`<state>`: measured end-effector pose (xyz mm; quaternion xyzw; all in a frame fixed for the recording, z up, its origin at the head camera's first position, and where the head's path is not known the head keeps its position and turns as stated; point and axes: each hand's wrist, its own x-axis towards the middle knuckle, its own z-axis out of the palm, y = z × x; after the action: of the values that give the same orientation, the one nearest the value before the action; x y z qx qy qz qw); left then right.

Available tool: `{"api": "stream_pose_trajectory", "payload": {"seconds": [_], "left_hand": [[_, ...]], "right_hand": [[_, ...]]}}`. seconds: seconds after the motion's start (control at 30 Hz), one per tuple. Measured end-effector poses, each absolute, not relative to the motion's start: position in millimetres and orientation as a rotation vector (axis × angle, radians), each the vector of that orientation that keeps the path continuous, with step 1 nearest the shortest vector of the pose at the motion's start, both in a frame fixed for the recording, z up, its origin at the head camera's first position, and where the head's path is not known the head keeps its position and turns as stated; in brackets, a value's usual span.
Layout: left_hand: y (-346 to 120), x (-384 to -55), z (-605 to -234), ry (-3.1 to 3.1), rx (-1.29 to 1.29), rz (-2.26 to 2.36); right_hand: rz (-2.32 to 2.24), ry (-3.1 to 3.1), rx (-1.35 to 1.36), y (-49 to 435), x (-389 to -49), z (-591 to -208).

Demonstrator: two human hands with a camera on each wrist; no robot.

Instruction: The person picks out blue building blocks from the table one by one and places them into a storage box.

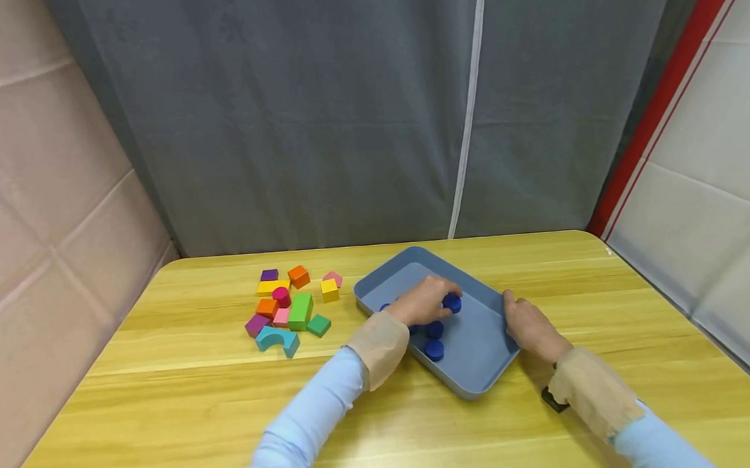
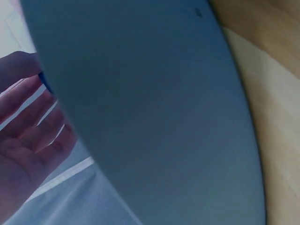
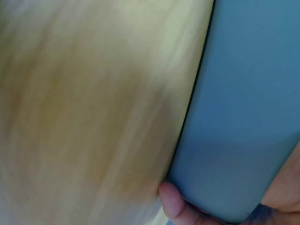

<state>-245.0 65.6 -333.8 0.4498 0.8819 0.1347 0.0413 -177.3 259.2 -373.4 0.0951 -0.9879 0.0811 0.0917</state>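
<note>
A blue-grey tray (image 1: 483,355) lies slantwise on the table, with several dark blue round caps (image 1: 435,349) in its near left part. My left hand (image 1: 424,301) reaches over the tray's left side and pinches one blue cap (image 1: 453,302) between thumb and fingers. In the left wrist view the tray wall (image 2: 154,112) covers most of that cap, and only a blue sliver (image 2: 45,82) shows by the fingertips. At the tray's right side, my right hand (image 1: 533,328) grips the wall; a fingertip (image 3: 171,199) curls round its lower edge in the right wrist view.
Left of the tray lies a loose group of coloured blocks, among them a green block (image 1: 300,312), a light blue arch (image 1: 279,339) and a yellow cube (image 1: 330,290). A grey curtain (image 1: 312,124) hangs behind the wooden table (image 1: 187,413). Pale padded walls (image 1: 55,208) flank it.
</note>
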Motion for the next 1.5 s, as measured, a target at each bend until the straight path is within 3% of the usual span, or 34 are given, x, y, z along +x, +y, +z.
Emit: {"api": "stream_pose_trajectory", "payload": {"seconds": [1.5], "left_hand": [[96,-228,-345,2.537,1.255,0.099]], "right_hand": [[0.243,-2.950,0.272,261,-178,-377]]}}
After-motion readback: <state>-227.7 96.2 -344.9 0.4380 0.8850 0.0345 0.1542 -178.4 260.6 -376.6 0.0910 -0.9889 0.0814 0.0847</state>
